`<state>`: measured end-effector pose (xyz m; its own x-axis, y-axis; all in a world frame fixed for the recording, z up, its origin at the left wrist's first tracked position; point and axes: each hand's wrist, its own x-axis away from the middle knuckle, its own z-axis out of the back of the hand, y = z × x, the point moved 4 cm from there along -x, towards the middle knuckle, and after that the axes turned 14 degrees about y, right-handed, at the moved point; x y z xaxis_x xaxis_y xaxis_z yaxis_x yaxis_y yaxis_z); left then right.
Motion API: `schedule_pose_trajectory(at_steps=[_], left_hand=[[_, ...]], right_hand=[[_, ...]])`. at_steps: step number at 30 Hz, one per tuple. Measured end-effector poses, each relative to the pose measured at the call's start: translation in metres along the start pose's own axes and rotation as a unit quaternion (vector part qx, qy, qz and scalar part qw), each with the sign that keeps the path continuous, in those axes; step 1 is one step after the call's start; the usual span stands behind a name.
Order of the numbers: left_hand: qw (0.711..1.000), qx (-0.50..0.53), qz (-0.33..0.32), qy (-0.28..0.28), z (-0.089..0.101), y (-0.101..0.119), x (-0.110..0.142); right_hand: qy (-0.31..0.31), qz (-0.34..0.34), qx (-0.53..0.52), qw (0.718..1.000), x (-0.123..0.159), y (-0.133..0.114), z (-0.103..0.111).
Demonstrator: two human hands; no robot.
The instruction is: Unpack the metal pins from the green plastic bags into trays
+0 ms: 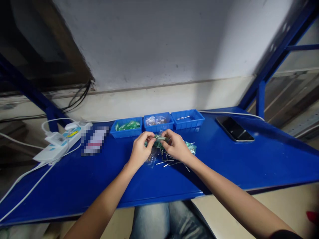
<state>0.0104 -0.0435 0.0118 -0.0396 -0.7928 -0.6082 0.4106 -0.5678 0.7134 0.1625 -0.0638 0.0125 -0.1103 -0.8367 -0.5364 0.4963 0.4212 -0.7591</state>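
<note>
My left hand [142,146] and my right hand [175,145] meet above the blue table, both pinching a small green plastic bag [159,137] between thumb and fingers. Pale, thin shapes show at the bag; its contents are too small to make out. Below my hands lies a loose pile of thin metal pins [167,162] that look like blind rivets. A crumpled clear bag [151,160] lies by the pile's left side. Green packaging [191,147] pokes out beyond my right hand, partly hidden by it.
Behind my hands stand three blue bins: one with green packets [128,125], one with clear bags [156,120], one with a few metal pins [183,118]. A white power strip [62,141] with cables lies left, a blurred-out item [95,141] beside it. A phone [234,128] lies right.
</note>
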Motion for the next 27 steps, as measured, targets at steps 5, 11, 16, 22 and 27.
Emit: schedule_pose_trajectory(at_steps=[5,11,16,22,27], left_hand=[[0.995,-0.051,-0.083,-0.028,-0.001,0.011,0.003],[0.994,-0.037,-0.094,-0.032,0.0,0.013,0.003],[0.992,-0.03,-0.118,-0.028,0.001,0.016,0.003],[0.997,-0.014,-0.073,-0.028,0.001,0.013,0.002],[0.991,0.087,0.072,-0.074,-0.003,0.003,0.001]], right_hand=[[-0.028,0.022,0.07,0.997,0.003,0.0,-0.002],[-0.049,0.052,0.098,0.993,0.005,-0.005,0.0],[-0.051,0.073,0.102,0.991,0.004,-0.007,0.0],[-0.027,0.085,0.126,0.988,0.003,-0.008,0.003],[0.004,0.107,0.16,0.981,0.003,-0.008,0.005]])
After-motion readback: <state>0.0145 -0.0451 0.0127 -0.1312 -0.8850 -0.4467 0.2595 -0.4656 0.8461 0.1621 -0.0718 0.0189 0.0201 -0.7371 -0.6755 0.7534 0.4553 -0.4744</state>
